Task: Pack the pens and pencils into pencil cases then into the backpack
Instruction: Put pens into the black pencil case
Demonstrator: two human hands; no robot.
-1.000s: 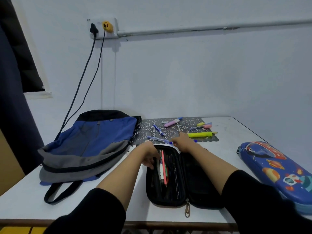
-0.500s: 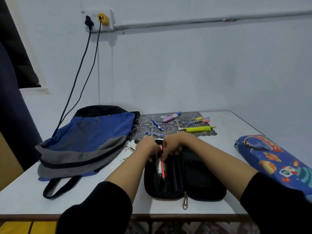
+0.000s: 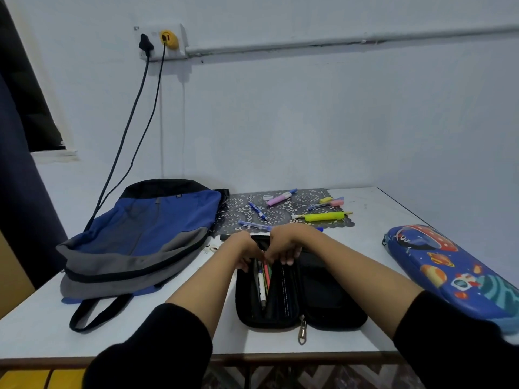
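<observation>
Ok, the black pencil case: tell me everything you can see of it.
The black case lies unzipped and spread flat on the table, near its front edge, between the backpack and the blue case. It looks like soft fabric. Its left half holds pens in white, red and green; the right half looks bare. A metal zip pull hangs at the near end. The left hand and right hand touch its far end, fingers curled; what they grip is unclear.

No legible text anywhere.
</observation>
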